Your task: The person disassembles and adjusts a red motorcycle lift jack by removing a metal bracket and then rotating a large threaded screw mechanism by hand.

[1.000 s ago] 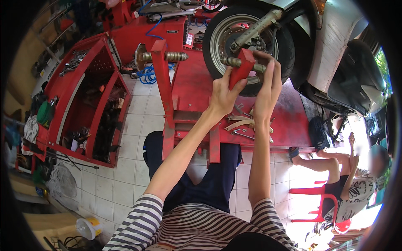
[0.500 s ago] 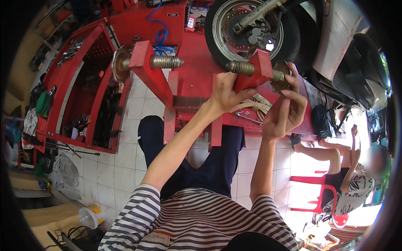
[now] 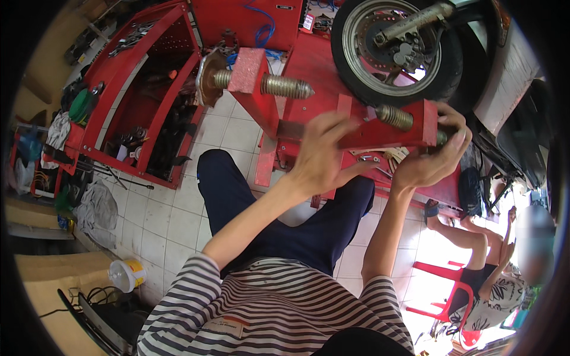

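My right hand curls round the outer end of the threaded screw that runs through the right red clamp arm. Its fingers hide the knob there. My left hand hovers beside the near end of that arm, fingers apart, slightly smeared and holding nothing. To the left, a second red arm stands up from the red frame. Through it passes another pointed threaded screw, with a worn brass-coloured knob on its outer end.
Beyond the arms, a motorbike's front wheel rests on the red platform. An open red tool cabinet stands left, near a white bucket. At right, a person sits on a red chair. A blue hose lies at the back.
The right clamp arm has tipped outward to the right, and my right hand has gone with it, wrapping round the knob. My left hand has come off the arm. The whole view has shifted.
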{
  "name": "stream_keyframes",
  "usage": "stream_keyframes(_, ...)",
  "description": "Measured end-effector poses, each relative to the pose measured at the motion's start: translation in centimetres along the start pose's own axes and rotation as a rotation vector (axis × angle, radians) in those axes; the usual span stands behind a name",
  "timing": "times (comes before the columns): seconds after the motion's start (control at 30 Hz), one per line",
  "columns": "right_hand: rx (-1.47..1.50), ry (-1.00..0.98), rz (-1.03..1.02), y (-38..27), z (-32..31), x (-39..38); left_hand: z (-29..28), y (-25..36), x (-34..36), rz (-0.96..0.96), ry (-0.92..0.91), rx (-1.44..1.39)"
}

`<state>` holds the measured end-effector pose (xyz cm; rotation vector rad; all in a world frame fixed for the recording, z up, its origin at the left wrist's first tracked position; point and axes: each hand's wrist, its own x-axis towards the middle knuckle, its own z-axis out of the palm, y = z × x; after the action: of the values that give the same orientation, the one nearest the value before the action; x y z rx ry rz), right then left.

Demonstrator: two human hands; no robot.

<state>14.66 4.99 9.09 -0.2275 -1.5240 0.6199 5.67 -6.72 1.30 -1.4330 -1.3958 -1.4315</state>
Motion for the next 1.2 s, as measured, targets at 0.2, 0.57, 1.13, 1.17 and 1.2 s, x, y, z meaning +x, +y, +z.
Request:
stream_keyframes(0.2, 0.19, 0.041, -0.048, -0.1, 1.1, -0.9, -7.6, -4.2, -1.6, -0.48, 0.309, 0.144)
stream_keyframes(0.57, 0.386, 0.013, -0.194, 1.2, 1.3, -0.7, -6.2, -7.4, -0.1, -0.534, 0.169, -0.339)
stream_keyframes(1.13, 0.169, -0.251, 0.272, -2.6, 1.0, 0.2, -8.3, -10.0, 0.4, -0.554, 0.174, -0.608)
stream_keyframes(1.17, 0.154, -0.265, 0.272, -2.3, 1.0, 0.3, -8.4, -10.2, 0.4, -0.558, 0.162, -0.589)
stream_keyframes(1.2, 0.141, -0.257, 0.252, -1.9, 1.2, 0.5, -8.5, -10.5, 0.4, -0.563, 0.149, -0.57)
